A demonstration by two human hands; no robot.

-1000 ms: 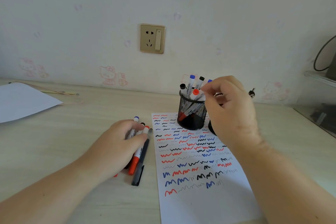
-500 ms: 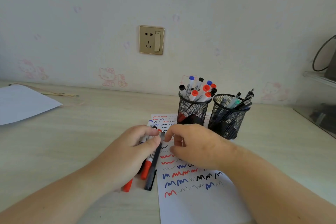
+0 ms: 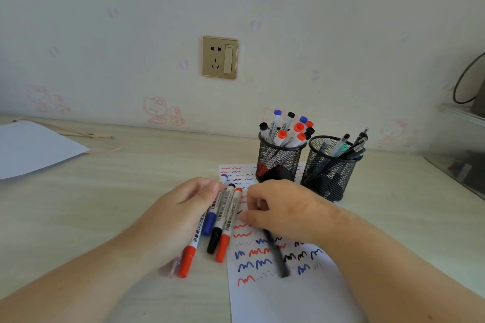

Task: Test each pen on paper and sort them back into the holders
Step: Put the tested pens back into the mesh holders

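My right hand (image 3: 282,208) grips a thin dark pen (image 3: 277,257) over the scribbled test paper (image 3: 275,294); the pen's lower end points toward me and looks blurred. My left hand (image 3: 181,212) rests on several whiteboard markers (image 3: 223,223) lying beside the paper's left edge, with red, black and blue caps showing. Behind the paper stand two black mesh holders: the left holder (image 3: 279,162) is full of markers, the right holder (image 3: 329,170) holds thin pens.
A loose white sheet (image 3: 34,149) lies at the far left of the wooden desk, with a thin stick (image 3: 84,135) behind it. A wall socket (image 3: 220,57) is above. A glass shelf edge (image 3: 462,165) juts in at the right.
My right hand came down from the marker holder to the paper and took the thin dark pen from beside the markers. My left hand shifted the markers slightly toward the paper.
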